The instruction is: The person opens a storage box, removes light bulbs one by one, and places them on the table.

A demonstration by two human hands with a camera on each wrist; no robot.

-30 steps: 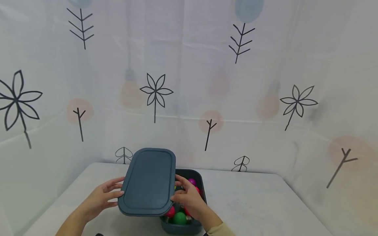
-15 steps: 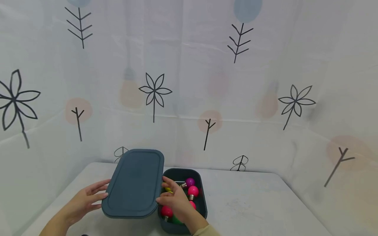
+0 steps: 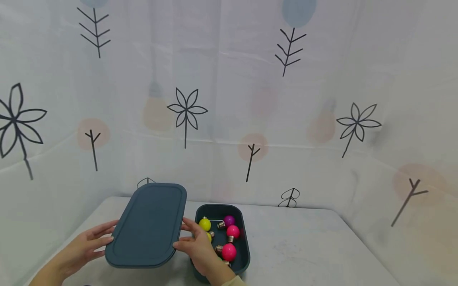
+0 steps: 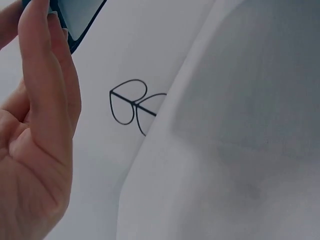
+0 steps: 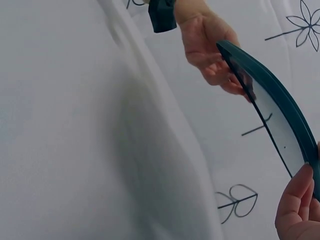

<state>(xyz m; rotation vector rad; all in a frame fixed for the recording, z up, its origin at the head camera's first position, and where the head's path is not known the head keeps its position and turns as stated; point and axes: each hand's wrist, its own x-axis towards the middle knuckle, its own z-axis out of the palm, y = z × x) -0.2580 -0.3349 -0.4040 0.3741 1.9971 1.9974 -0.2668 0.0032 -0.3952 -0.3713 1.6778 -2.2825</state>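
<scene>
Dark blue-grey lid (image 3: 146,226), apparently plastic, is held above the counter (image 3: 293,246), left of the matching box (image 3: 246,254). It is tilted, its top face turned towards the head camera.

Hands: the left hand (image 3: 84,248) pinches the left long edge, fingers fairly straight; the right hand (image 3: 200,248) pinches the right long edge, thumb on the top face.

Handling, as judged: light for its size, stiff with slight flex, unlikely to break. One face looks shiny in the right wrist view, so flat fingers could slip; the raised rim along the long sides is the sound place to take hold.

Edges and room: corners are rounded. The right forearm crosses the box's near left side, making that rim the likeliest to be knocked. The box holds coloured bulbs, including a pink bulb (image 3: 229,252), possibly fragile. The patterned cloth (image 3: 222,167) limits movement behind; more width lies to the right.
</scene>
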